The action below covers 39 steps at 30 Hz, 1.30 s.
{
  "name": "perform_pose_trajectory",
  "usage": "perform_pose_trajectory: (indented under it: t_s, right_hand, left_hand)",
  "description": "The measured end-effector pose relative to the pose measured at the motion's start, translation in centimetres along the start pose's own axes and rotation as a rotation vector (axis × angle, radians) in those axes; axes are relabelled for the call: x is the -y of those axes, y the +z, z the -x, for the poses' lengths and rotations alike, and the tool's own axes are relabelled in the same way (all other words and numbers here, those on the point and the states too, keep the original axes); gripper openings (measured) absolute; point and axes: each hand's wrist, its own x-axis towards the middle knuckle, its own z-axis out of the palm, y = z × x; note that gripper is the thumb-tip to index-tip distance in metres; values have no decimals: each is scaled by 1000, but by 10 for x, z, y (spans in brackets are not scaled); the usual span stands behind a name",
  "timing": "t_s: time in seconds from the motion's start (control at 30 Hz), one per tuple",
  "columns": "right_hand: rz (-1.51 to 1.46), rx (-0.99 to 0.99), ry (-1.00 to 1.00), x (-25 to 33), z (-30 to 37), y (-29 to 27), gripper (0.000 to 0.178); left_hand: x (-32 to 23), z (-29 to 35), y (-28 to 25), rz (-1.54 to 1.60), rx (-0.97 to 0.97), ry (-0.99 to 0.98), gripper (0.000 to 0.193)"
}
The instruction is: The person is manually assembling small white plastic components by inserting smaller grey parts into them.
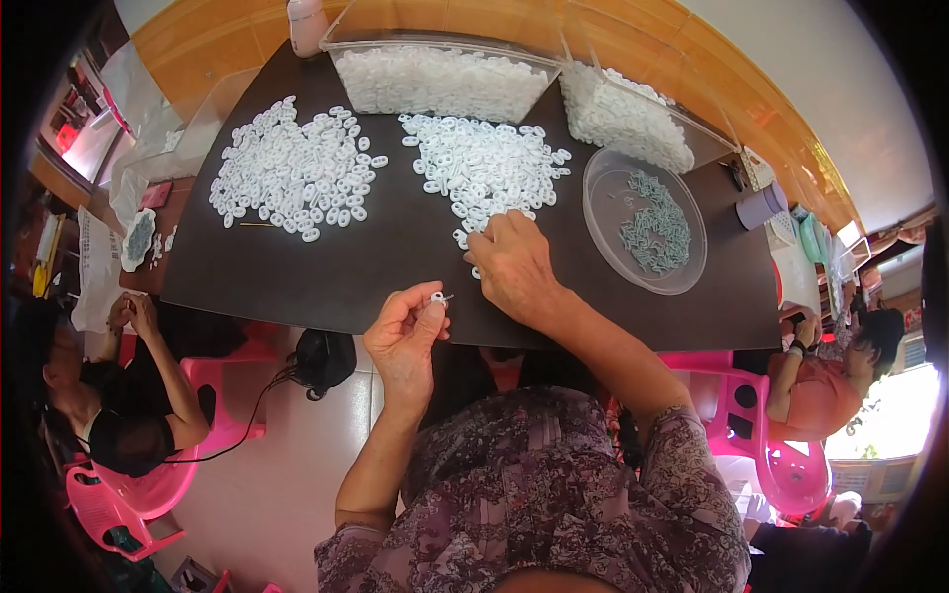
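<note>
One piece (438,297) (left hand (406,333)), right hand (514,262) at pile (489,165)

From here I can't tell whether the right fingers (501,226) hold anything; the left thumb (429,320) partly covers a white piece (437,296).

On the dark flat tabletop (287,277), a heap of white oval two-hole pieces (292,168) lies left; a second white heap (489,160) lies centre, before a clear rectangular plastic bin (440,47). Another clear bin (712,141) sits to its right, behind a clear round plastic tray (606,222). Grey-green rod-shaped pieces (662,237) lie in the tray; a lilac cylinder (761,208) is right of it.
</note>
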Motion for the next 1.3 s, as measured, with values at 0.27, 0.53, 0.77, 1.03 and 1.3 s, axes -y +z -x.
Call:
perform_pose_trajectory:
  t_s: [0.27,0.53,0.77,1.03,1.3]
  right_hand:
    - [-49,-4,10,4,-12,3,16]
    - [58,29,-167,-10,-19,9,15]
    - [-160,-99,-20,-22,-15,1,9]
    - [-1026,239,694,-17,-17,-34,12]
    - [-1183,226,750,-3,5,-24,8]
  left_hand:
    - [0,0,1,18,-1,-6,17]
    - [1,0,1,36,-19,29,18]
    - [1,-1,1,35,-19,22,18]
    - [-9,-2,6,77,-26,-52,18]
    - [-7,-9,20,138,-70,-29,21]
